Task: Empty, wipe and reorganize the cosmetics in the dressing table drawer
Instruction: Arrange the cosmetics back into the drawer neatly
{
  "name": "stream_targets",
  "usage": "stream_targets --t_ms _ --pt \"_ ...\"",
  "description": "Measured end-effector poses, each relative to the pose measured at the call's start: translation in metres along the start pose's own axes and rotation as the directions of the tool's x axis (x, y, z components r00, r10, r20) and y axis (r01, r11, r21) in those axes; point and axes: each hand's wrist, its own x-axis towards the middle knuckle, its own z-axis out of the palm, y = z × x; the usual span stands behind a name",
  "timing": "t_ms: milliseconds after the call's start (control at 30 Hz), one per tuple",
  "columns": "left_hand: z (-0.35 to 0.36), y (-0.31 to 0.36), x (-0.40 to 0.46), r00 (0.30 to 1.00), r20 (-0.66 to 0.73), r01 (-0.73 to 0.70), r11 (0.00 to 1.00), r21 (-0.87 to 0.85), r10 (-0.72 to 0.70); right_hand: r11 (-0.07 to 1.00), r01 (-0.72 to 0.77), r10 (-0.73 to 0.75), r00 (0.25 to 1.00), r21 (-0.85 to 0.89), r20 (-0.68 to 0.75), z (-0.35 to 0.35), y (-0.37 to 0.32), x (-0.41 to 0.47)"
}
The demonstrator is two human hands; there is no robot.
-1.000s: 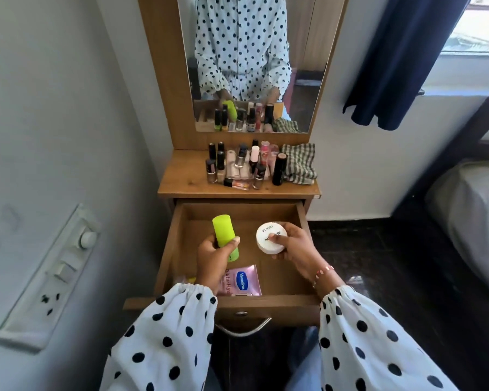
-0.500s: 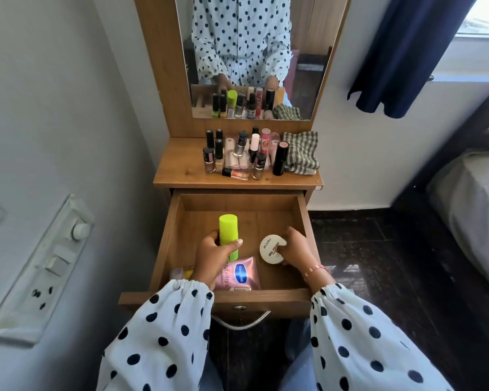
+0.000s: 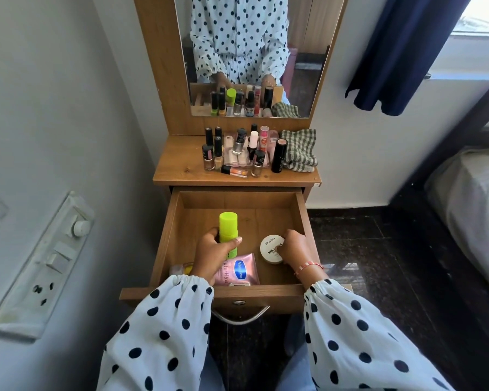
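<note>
Jar and bottle lower in drawer.

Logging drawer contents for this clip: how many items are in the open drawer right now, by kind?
Neon green bottle, gripped by the left hand: 1
Round white jar, under the right hand: 1
Pink tube: 1
Yellowish item at the front left corner, mostly hidden: 1
Total: 4

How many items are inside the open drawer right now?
4 visible: a green bottle gripped upright by the left hand; a white round jar under the right hand; a pink tube at the front; a yellowish item at front left. The sleeves may hide more.
</note>
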Motion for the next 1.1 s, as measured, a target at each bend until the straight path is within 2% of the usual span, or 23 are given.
stream_targets --t_ms 233,333,367,433,500,533,600,667,767,867,967,1100 --pt "-0.001 0.000 -0.001 1.000 0.006 -0.019 0.999 0.048 0.019 0.994 -0.011 0.010 1.000 -0.106 -0.005 -0.004 -0.002 -0.002" --pt "0.000 0.001 -0.002 0.999 0.032 -0.034 0.997 0.066 0.032 0.992 0.069 -0.078 0.993 -0.110 -0.084 -0.002 -0.001 -0.010" --pt "0.000 0.001 -0.003 0.998 0.042 -0.039 0.997 0.069 0.036 0.983 0.146 -0.162 0.973 -0.108 -0.163 -0.002 -0.001 -0.013" --pt "0.000 0.002 -0.004 0.997 0.058 -0.056 0.996 0.069 0.052 0.943 0.322 -0.330 0.873 -0.082 -0.359 -0.004 -0.001 -0.020" --pt "0.000 0.002 -0.005 0.995 0.077 -0.070 0.995 0.075 0.064 0.896 0.444 -0.395 0.784 -0.013 -0.480 -0.008 -0.004 -0.029" --pt "-0.001 0.003 -0.005 0.994 0.089 -0.074 0.994 0.081 0.067 0.872 0.488 -0.405 0.767 0.042 -0.498 -0.011 -0.007 -0.034" --pt "0.000 0.004 -0.004 0.989 0.133 -0.079 0.994 0.071 0.070 0.807 0.559 -0.441 0.785 0.190 -0.435 -0.015 -0.016 -0.045" --pt "0.001 0.004 -0.004 0.972 0.216 -0.110 0.991 0.081 0.090 0.759 0.580 -0.507 0.812 0.296 -0.290 -0.017 -0.025 -0.053" --pt "0.004 0.004 -0.008 0.946 0.300 -0.172 0.975 0.139 0.124 0.773 0.579 -0.552 0.815 0.258 -0.175 -0.016 -0.029 -0.056" --pt "0.005 0.004 -0.007 0.944 0.301 -0.181 0.975 0.126 0.136 0.792 0.500 -0.487 0.863 0.349 -0.133 -0.018 -0.024 -0.054" --pt "0.004 0.004 -0.006 0.933 0.332 -0.181 0.978 0.104 0.138 0.806 0.459 -0.427 0.888 0.373 -0.170 -0.025 -0.017 -0.051" --pt "0.003 0.002 -0.004 0.961 0.249 -0.144 0.987 0.075 0.121 0.870 0.419 -0.372 0.904 0.260 -0.212 -0.040 0.002 -0.049"
